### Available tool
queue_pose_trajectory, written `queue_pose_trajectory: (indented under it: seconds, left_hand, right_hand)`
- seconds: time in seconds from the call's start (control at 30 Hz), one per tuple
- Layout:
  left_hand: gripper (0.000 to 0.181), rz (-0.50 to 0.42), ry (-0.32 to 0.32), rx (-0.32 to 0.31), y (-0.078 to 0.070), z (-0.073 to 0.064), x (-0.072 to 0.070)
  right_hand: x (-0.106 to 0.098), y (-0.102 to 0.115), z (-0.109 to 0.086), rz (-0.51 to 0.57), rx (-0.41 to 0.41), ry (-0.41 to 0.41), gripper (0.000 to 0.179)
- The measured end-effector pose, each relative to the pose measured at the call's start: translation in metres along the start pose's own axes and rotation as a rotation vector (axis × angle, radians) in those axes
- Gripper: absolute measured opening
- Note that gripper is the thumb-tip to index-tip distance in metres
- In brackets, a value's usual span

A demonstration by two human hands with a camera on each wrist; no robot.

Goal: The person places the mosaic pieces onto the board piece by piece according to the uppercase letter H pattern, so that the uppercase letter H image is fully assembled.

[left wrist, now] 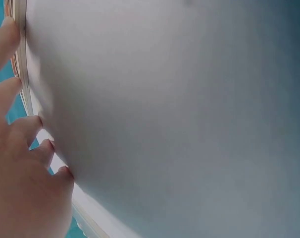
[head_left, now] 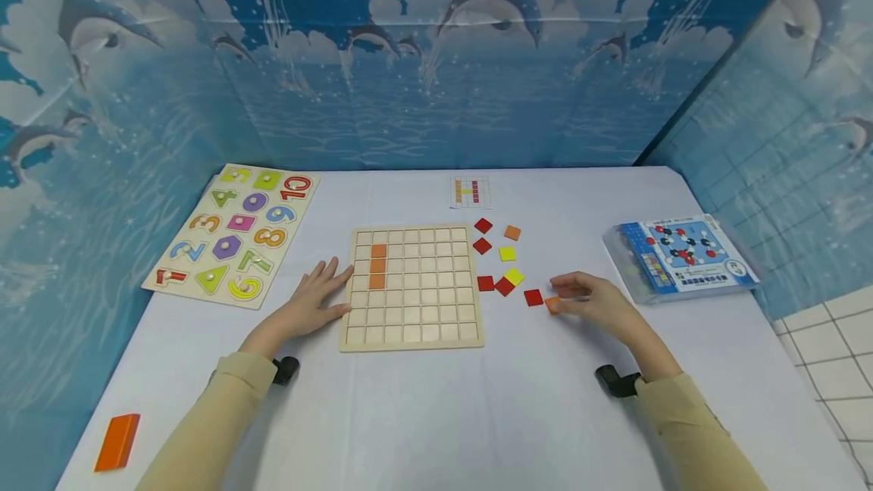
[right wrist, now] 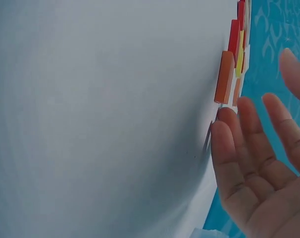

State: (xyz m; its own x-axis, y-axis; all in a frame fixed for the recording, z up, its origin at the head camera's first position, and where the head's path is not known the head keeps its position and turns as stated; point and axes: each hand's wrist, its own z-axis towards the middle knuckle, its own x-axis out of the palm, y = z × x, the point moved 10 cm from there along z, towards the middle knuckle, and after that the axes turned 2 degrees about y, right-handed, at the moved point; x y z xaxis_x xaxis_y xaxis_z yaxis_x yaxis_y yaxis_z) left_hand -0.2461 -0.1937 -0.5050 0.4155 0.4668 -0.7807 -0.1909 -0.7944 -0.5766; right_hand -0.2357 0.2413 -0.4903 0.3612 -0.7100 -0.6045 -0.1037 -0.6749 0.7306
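A wooden grid board lies flat on the white table, with three orange square tiles stacked along one column near its left side. My left hand has its fingers spread, and its index fingertip and thumb touch the board's left edge. To the right of the board, my right hand is beside a loose orange tile, thumb apart from the fingers. In the right wrist view that orange tile stands just beyond the fingertips, and nothing is gripped. Red tiles and yellow tiles lie scattered between board and hand.
A small printed pattern card lies behind the board. A number puzzle board is at the left, a boxed molecule set at the right. An orange block sits near the front left edge.
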Motion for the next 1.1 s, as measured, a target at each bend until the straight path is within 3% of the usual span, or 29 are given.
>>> queue_pose_trajectory:
  seconds: [0.13, 0.53, 0.83, 1.1]
  left_hand:
    - [0.074, -0.021, -0.007, 0.017, -0.002, -0.001, -0.001]
    - [0.071, 0.013, 0.000, -0.030, -0.002, -0.003, -0.001]
    - [0.070, 0.015, 0.001, -0.015, -0.004, -0.002, 0.000]
    - [0.070, 0.026, -0.006, -0.011, -0.004, 0.000, -0.002]
  right_hand:
    - [0.004, 0.002, 0.000, -0.026, 0.002, 0.005, 0.049]
    - [0.007, 0.001, 0.003, -0.094, 0.007, -0.019, 0.044]
    - [0.007, 0.015, 0.003, -0.246, -0.078, -0.065, 0.030]
    - [0.007, 0.013, 0.006, -0.267, -0.028, -0.067, 0.024]
